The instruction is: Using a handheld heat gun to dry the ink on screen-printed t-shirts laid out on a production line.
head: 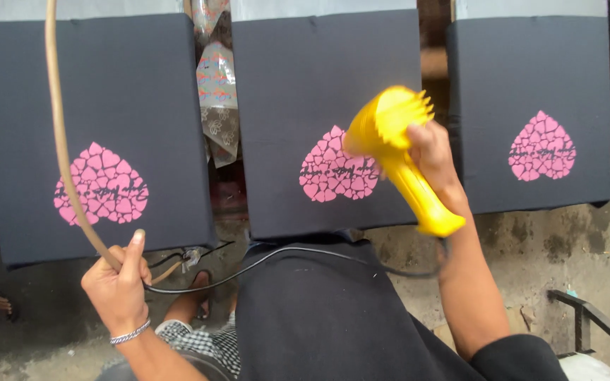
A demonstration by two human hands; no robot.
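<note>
Heat gun, yellow, sits clamped in the right hand, handle slanting down-right, nozzle just before the pink heart on the middle black panel. Well apart, the left hand grips the black cord and a tan hose.

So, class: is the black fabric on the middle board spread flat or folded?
Spread flat: the fabric lies smooth across the board, its pink heart print showing unwrinkled.

- A clear plastic package hangs in the gap between the left and middle dark panels, crinkled, with a colourful patterned band near its middle and pale flower shapes lower down.
- No labels, signs or screens show anywhere.
</note>
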